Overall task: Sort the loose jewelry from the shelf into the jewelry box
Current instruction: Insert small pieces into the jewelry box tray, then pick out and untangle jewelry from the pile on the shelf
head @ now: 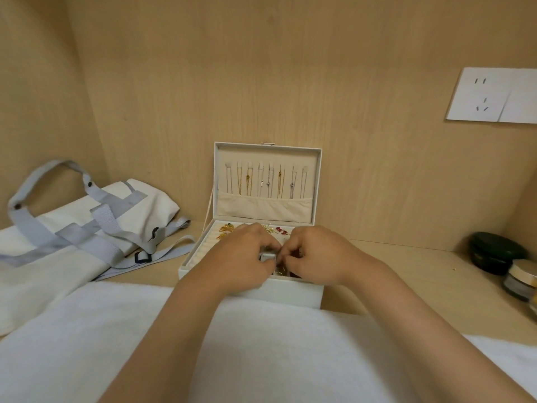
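Note:
A white jewelry box (290, 295) stands open on the wooden shelf, its lid (267, 181) upright with several necklaces hanging inside. Gold and red earrings (279, 230) lie in the far tray compartments. Both hands meet over the box's front tray. My left hand (241, 257) grips a small silver-white piece (268, 255) with curled fingers. Touching the same piece from the right, my right hand (313, 257) pinches at it with its fingertips. What lies in the tray under the hands is mostly hidden.
A white canvas bag with grey straps (81, 228) lies at the left. White cloth (261, 350) covers the near part of the shelf. A dark green case (494, 251) and a jar (520, 279) stand at the right. A wall socket (491, 96) is at the upper right.

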Action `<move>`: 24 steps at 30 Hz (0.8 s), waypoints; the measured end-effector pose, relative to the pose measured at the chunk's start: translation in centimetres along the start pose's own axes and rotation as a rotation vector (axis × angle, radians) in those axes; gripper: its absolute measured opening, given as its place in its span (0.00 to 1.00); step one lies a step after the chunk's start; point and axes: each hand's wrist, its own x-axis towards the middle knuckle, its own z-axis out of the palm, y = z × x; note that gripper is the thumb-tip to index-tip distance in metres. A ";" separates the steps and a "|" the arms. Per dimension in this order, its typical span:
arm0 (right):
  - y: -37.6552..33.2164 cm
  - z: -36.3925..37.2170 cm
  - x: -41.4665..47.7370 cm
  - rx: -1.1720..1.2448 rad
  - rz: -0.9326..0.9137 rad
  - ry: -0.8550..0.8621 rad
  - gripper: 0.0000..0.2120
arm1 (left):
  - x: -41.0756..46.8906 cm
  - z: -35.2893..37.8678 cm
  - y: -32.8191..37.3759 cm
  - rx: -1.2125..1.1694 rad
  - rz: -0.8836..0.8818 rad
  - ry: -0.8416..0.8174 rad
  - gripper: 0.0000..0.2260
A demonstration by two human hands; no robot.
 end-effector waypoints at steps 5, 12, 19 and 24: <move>1.3 -2.0 -0.9 0.142 0.032 0.096 0.09 | 0.1 0.7 0.3 -0.088 0.028 0.137 0.09; 6.9 -5.8 -5.6 0.152 0.102 0.156 0.07 | 2.3 3.1 5.6 -0.120 0.149 0.146 0.08; 13.2 -6.4 -10.5 0.058 0.256 0.080 0.09 | 5.7 7.9 12.1 -0.107 0.249 0.024 0.07; 15.7 -5.3 -12.1 0.114 0.305 -0.009 0.08 | 7.0 11.4 14.5 -0.057 0.273 -0.061 0.06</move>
